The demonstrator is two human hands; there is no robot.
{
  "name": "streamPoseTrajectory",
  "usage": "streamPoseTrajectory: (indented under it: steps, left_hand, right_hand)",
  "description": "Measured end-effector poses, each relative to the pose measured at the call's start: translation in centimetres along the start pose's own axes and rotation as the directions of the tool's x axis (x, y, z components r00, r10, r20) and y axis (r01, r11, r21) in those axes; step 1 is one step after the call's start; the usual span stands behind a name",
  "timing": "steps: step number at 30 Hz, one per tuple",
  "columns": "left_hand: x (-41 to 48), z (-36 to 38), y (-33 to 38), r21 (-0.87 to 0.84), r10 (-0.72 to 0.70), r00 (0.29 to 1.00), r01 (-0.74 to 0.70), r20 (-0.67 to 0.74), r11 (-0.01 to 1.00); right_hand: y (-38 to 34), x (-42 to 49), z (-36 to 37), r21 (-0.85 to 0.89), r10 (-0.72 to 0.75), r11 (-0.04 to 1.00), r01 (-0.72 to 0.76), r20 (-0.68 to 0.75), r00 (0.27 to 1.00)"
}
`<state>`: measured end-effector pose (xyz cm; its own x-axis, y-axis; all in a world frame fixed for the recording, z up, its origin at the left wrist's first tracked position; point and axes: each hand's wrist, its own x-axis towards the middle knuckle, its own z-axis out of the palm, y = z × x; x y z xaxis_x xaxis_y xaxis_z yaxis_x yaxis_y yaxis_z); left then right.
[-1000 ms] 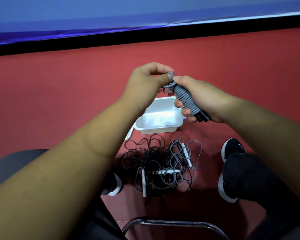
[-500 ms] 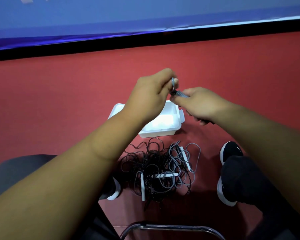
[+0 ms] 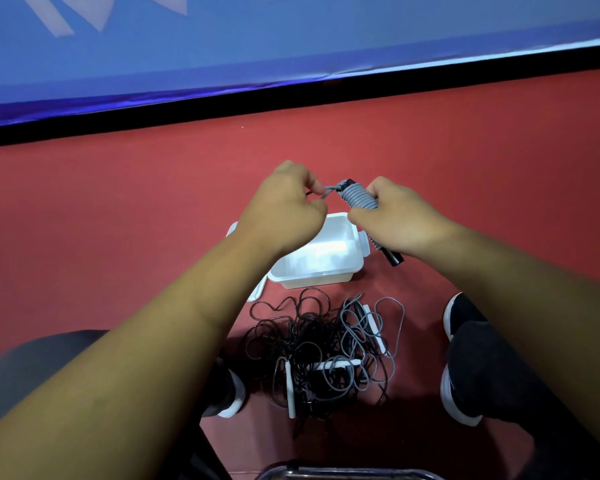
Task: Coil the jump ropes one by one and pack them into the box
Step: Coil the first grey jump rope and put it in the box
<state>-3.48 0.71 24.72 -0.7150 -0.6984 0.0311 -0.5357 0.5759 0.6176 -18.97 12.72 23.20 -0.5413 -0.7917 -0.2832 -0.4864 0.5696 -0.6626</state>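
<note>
The grey jump rope point(image 3: 360, 199) is wound in tight turns round its black handles point(image 3: 392, 258) and is held in the air above the far edge of the box point(image 3: 329, 275), well clear of the floor. The right hand point(image 3: 400, 220) grips the middle of this bundle, fingers curled round the coils, with the wound top poking out on its far side and the black handle ends sticking out below the palm, just right of the box. The left hand point(image 3: 286, 211) pinches the loose grey end of the rope point(image 3: 328, 192) between thumb and fingertips, right beside the top of the bundle, so both hands are closed on the same rope. The box is a white, open plastic tub standing on the red floor point(image 3: 118, 237) beneath the two hands (its inside looks bare, though the left wrist covers part of it), and a flat white piece point(image 3: 257, 291) juts out at its near left corner. Nearer than the box lies a tangled heap of black and grey ropes point(image 3: 312, 344) with white handles point(image 3: 291, 388) among the loops. A dark shoe with a white sole point(image 3: 231, 398) sits left of the heap and two more point(image 3: 456, 315) to its right. A curved metal bar point(image 3: 343, 474) crosses the near edge. Beyond the floor run a black strip point(image 3: 291, 95) and a blue wall point(image 3: 291, 36).
</note>
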Motion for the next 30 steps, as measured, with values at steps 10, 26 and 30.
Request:
streamPoseTrajectory:
  steps: [10,26,30]
  left_hand:
    - [0.7,-0.1,-0.4,-0.288,-0.158,0.956,0.228,0.245,0.930]
    - [0.8,-0.5,-0.7,-0.541,-0.234,0.958,0.288,0.168,0.790]
    - [0.8,-0.3,-0.6,-0.506,-0.192,0.969,0.246,0.158,0.827]
  right_hand:
    - [-0.8,-0.9,0.0,0.114,-0.165,0.981,0.160,0.042,0.985]
    - [0.3,-0.5,-0.3,0.081,-0.282,0.956,0.282,-0.010,0.959]
    - [0.2,-0.2,-0.2,0.150,-0.207,0.967,0.206,-0.010,0.978]
